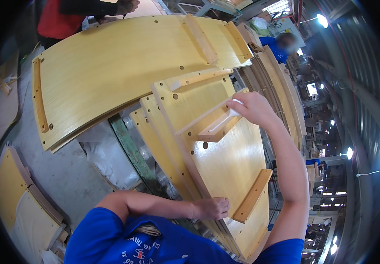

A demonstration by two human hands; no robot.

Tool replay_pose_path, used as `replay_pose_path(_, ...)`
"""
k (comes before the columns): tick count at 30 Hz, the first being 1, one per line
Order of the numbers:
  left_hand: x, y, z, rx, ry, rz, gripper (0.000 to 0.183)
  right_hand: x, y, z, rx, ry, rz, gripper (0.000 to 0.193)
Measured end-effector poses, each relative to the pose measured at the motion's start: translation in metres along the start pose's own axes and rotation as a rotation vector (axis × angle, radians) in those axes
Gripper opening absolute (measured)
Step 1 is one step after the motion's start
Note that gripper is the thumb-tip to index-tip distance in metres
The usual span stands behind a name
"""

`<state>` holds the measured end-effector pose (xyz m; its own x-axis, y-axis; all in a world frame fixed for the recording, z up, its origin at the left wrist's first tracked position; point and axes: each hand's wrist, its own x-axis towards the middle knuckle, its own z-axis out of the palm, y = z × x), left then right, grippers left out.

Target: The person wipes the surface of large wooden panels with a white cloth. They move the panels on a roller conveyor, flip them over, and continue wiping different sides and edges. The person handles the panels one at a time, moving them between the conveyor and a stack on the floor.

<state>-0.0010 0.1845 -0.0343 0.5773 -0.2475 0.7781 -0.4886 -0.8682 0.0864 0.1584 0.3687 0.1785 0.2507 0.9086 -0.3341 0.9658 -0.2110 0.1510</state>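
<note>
My right hand [256,109] is closed round a slim white tool [234,113], whose exact kind I cannot make out. Its end touches a wooden strip [212,132] that has a whitish streak along its face. This strip lies across a yellow-varnished panel [238,154] with drilled holes, the top one of a stack. Down by the panel's near left edge, my left hand [212,208] has its fingers curled in; whether anything is inside them is hidden. Beside it on the panel rests another wooden strip [252,196] with small holes.
Beyond lies a long curved yellow panel [110,70] with strips at its ends. A person in red and black [73,17] works behind it. Stacked boards [278,97] stand to the right, with a person in blue [278,48] farther off. More curved panels [11,189] lean at lower left.
</note>
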Motion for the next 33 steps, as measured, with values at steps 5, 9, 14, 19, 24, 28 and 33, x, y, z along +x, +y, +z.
replay_pose_path(5, -0.001, 0.003, 0.003, -0.004, -0.005, 0.007, 0.014, 0.018, 0.043, 0.007, -0.060, 0.062, 0.099, 0.036)
replay_pose_path(9, -0.001, 0.004, 0.000, -0.022, -0.037, 0.006, 0.018, 0.033, 0.072, 0.010, -0.079, 0.094, 0.177, 0.035)
replay_pose_path(14, -0.001, 0.004, -0.001, -0.070, -0.069, -0.011, 0.020, 0.051, 0.099, 0.014, -0.142, 0.123, 0.257, 0.034)
replay_pose_path(19, 0.000, 0.002, -0.006, -0.080, -0.113, 0.000, 0.023, 0.064, 0.126, 0.025, -0.187, 0.171, 0.332, 0.036)
replay_pose_path(24, 0.000, 0.001, -0.007, -0.062, -0.097, -0.006, 0.024, 0.075, 0.137, 0.034, -0.237, 0.226, 0.408, 0.038)
replay_pose_path(28, 0.000, 0.002, -0.003, -0.082, -0.110, -0.005, 0.024, 0.080, 0.141, 0.041, -0.220, 0.277, 0.424, 0.039)
replay_pose_path(33, 0.000, 0.003, -0.006, -0.077, -0.118, -0.007, 0.025, 0.081, 0.147, 0.047, -0.206, 0.295, 0.406, 0.039)
